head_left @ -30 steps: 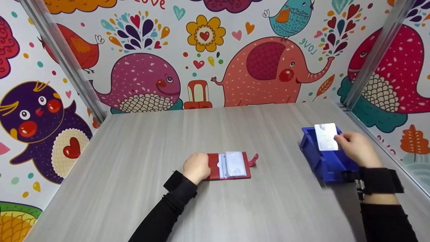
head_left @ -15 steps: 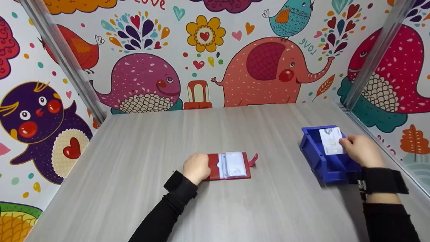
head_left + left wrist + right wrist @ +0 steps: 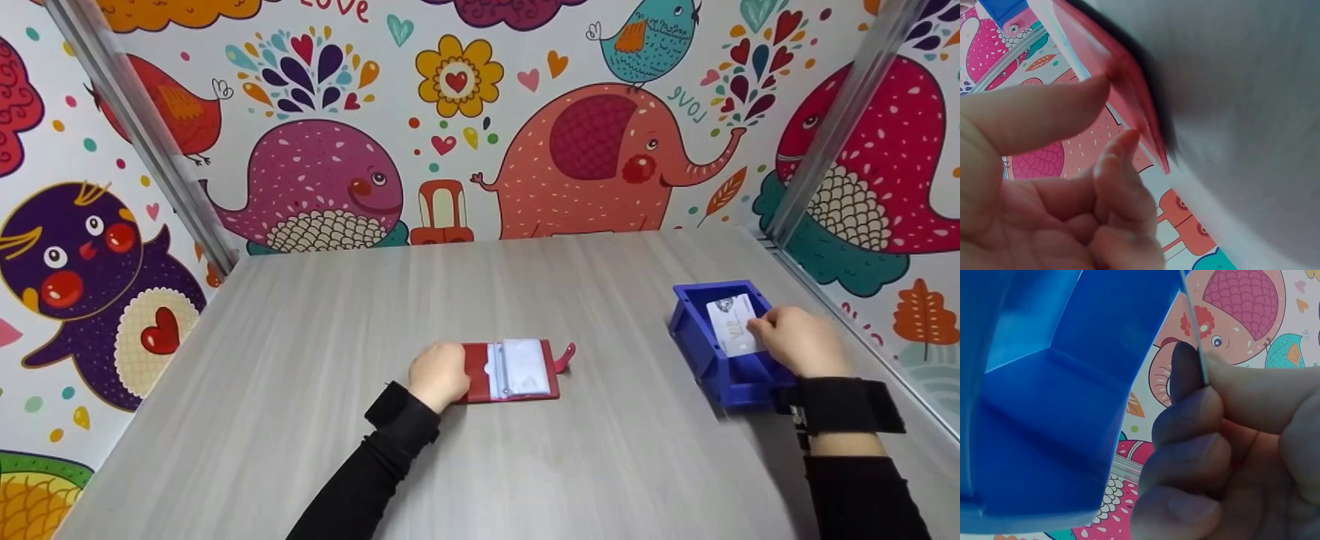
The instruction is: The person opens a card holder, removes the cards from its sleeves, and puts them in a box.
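We find right hand pinching VIP card, frame right; left hand grips red card holder, frame centre.

Bright head view; soft wrist views

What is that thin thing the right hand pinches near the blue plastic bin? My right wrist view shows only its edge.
Observer: The head view shows a white rectangular card with VIP printed on its face.
Visitor: Is anything else being handled?
Observer: Yes, the left hand touches the left side of a red, rectangular, leather-look wallet.
Visitor: Is that closed?
Observer: No, it lies open, with pale plastic-looking sleeves showing.
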Demonstrator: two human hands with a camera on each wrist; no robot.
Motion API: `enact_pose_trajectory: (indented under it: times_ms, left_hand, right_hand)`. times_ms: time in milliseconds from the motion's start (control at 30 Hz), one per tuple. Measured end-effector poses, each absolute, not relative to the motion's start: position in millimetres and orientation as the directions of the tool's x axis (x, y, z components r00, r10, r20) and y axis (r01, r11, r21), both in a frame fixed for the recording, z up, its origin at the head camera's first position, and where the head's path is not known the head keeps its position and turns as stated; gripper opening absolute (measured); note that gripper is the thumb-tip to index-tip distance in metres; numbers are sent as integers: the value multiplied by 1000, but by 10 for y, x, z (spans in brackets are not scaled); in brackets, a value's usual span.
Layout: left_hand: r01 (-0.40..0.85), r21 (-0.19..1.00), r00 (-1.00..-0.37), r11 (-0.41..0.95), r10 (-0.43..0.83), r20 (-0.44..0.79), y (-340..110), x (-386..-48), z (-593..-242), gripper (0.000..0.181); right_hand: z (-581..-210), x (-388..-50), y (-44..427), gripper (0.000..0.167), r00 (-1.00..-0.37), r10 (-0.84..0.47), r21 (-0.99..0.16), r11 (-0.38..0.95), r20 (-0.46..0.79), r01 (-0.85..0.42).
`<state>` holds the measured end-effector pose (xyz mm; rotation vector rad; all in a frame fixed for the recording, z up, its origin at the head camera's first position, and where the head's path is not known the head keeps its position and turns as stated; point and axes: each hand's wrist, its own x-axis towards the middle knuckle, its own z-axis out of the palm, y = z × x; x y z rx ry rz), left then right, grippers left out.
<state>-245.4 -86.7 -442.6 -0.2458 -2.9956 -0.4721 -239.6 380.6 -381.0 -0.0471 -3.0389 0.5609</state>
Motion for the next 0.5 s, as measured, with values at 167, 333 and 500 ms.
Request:
enact_pose_trajectory:
  times_ms: [167, 333, 500]
  left_hand:
    - [182, 290, -980, 940, 148, 136, -866, -2448, -4429, 10]
    - [180, 291, -981, 940, 149, 127, -863, -2448, -4417, 10]
    - [181, 289, -981, 940, 150, 126, -865, -2446, -4421, 9]
  right_hand:
    - [-3822, -2391, 3791, 40, -999, 35, -361, 932, 15, 27]
    - [-3840, -2377, 3802, 34, -997, 9, -329, 944, 80, -18]
    - [-3862, -2368, 3798, 33, -991, 11, -320, 947, 133, -32]
